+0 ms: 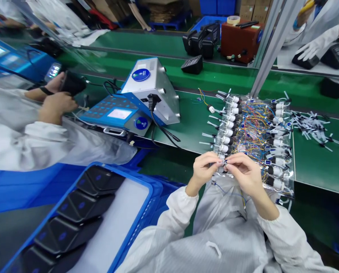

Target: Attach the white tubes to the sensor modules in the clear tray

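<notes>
My left hand [204,168] and my right hand [242,171] meet at the near edge of the green bench, fingers pinched on a small white-and-black cylindrical part [223,163] with thin wires hanging from it. Blue and yellow wires [232,192] trail down over my white sleeve. Just beyond my hands lies a clear sheet [289,178] covered with several rows of the same small parts [228,132] and a tangle of coloured wires [253,127].
A blue-and-grey machine [141,102] with a keypad and black cable stands left of centre. A person's hands [57,102] at far left hold a black device. A blue tray [146,189] holds black units [81,204]. Loose white tubes [311,127] lie at right. A gloved hand [311,49] works at far right.
</notes>
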`<action>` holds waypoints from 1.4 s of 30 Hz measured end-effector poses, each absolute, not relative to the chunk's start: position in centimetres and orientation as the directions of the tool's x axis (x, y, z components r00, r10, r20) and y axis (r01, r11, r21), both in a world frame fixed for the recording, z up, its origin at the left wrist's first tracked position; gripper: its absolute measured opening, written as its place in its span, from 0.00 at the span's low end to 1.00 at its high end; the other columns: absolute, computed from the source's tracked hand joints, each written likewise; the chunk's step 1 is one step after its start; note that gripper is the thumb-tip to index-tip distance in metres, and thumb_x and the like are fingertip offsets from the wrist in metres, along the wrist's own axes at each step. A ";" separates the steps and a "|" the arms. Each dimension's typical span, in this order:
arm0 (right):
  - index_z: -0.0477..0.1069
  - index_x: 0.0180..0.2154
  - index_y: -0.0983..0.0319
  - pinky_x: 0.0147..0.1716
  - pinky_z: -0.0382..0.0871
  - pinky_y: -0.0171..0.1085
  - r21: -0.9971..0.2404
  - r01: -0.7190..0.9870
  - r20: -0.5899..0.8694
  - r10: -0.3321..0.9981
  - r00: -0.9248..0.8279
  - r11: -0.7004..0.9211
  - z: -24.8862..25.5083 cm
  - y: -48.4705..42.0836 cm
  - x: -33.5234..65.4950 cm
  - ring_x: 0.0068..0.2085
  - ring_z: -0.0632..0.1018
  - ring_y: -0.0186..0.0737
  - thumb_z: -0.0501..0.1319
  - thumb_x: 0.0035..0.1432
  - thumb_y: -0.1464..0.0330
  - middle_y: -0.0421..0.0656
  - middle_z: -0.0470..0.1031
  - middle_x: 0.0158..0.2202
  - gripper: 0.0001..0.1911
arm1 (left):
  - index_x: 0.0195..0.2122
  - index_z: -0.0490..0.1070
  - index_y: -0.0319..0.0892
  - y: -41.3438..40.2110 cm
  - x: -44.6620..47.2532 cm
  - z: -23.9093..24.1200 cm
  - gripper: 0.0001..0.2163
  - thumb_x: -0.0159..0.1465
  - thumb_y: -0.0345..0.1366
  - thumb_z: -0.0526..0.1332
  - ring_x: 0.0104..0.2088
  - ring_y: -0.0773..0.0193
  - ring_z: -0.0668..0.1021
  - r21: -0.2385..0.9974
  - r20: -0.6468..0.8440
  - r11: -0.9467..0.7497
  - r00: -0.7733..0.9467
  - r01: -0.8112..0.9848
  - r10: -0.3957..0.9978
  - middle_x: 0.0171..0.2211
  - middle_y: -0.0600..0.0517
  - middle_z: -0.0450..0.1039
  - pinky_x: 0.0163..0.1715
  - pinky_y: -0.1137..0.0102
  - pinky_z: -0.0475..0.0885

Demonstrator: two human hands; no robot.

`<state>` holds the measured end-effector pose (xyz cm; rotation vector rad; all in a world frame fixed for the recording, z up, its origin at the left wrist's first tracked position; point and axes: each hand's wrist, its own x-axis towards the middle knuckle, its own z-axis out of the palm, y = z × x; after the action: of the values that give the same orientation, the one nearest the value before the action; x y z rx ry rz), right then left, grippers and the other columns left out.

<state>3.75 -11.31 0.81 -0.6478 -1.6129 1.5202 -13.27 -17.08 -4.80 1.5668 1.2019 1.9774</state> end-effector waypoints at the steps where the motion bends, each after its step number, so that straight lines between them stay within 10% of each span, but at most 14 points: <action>1: 0.82 0.40 0.56 0.39 0.82 0.43 -0.978 -0.168 0.195 0.820 -0.539 0.122 0.8 -11.3 3.8 0.41 0.82 0.42 0.70 0.63 0.66 0.47 0.79 0.42 0.03 | 0.43 0.83 0.45 -17.1 -13.3 -4.8 0.08 0.65 0.27 0.69 0.34 0.64 0.81 0.784 0.620 -0.577 -0.332 0.229 0.711 0.34 0.49 0.81 0.38 0.65 0.78; 42: 0.81 0.37 0.56 0.40 0.76 0.42 -0.899 0.036 0.342 0.750 -0.567 0.437 0.9 -10.6 4.7 0.40 0.81 0.42 0.69 0.62 0.70 0.44 0.81 0.38 0.03 | 0.41 0.83 0.42 -17.3 -13.9 -3.9 0.06 0.64 0.27 0.70 0.34 0.62 0.83 0.739 0.658 -0.570 -0.209 0.359 0.723 0.34 0.47 0.83 0.36 0.66 0.79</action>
<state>4.65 -10.61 0.92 -0.6624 -1.9216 1.1779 -13.89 -17.34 -3.91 1.7678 1.2740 1.8461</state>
